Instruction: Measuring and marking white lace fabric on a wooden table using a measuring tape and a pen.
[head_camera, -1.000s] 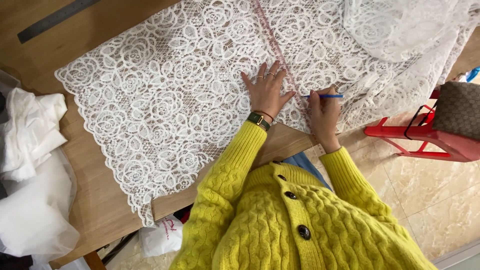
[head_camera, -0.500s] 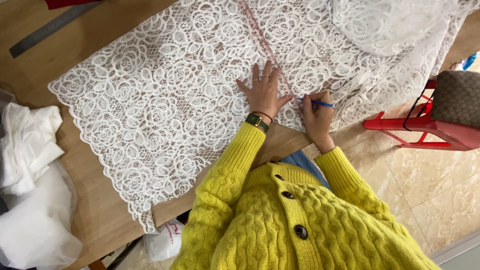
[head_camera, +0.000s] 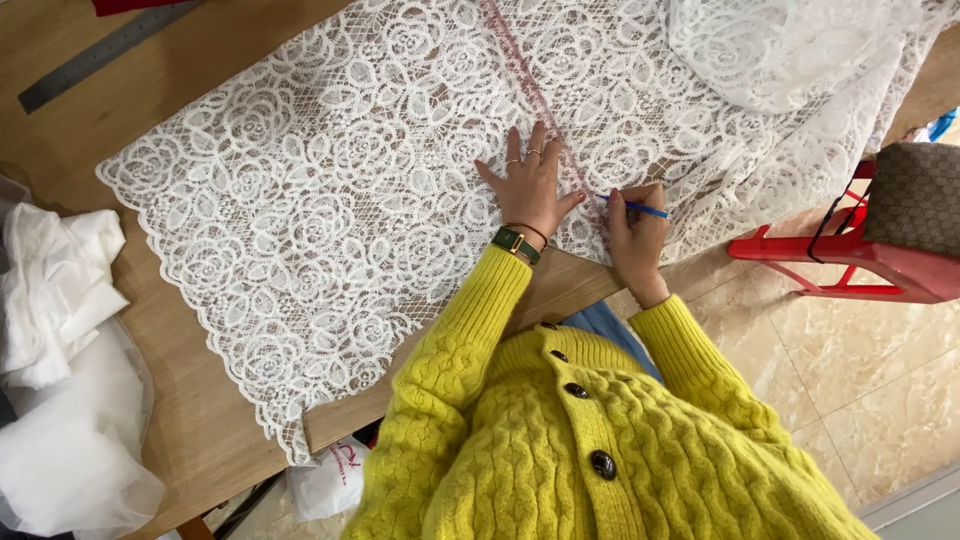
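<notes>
Head view, looking down on the work. White rose-patterned lace (head_camera: 330, 200) lies spread flat over a wooden desk (head_camera: 180, 420), its scalloped border running along the near and left sides. A clear ruler with reddish markings (head_camera: 520, 60) rests on the lace; this ruler serves as the landmark. Its long axis runs diagonally, from the far edge of the picture down and to the right towards the person's body, and its near end passes under or beside the fingers.

Left hand (head_camera: 530, 185): laid flat with fingers spread wide, palm down on the lace, just to the left of the ruler's near end, pressing cloth and apparently the ruler's edge in place. Rings show on two fingers, and a green-strapped watch (head_camera: 513, 242) sits at the wrist above the yellow knitted sleeve (head_camera: 460, 340).

Right hand (head_camera: 637, 235): closed around a blue pen (head_camera: 635, 208), just to the right of the ruler's near end. The pen lies nearly crosswise to the ruler, tip pointing left towards it and touching or almost touching the lace; which of the two cannot be told. Of the two hands the left lies closer to the ruler.

Well to the left of the ruler, a grey metal rule (head_camera: 100, 55) lies on bare desk. Bunched white cloth (head_camera: 60, 290) sits at the desk's left end. Right of the ruler, off the desk, stands a red stool (head_camera: 850, 260) carrying a brown bag (head_camera: 915, 195).
</notes>
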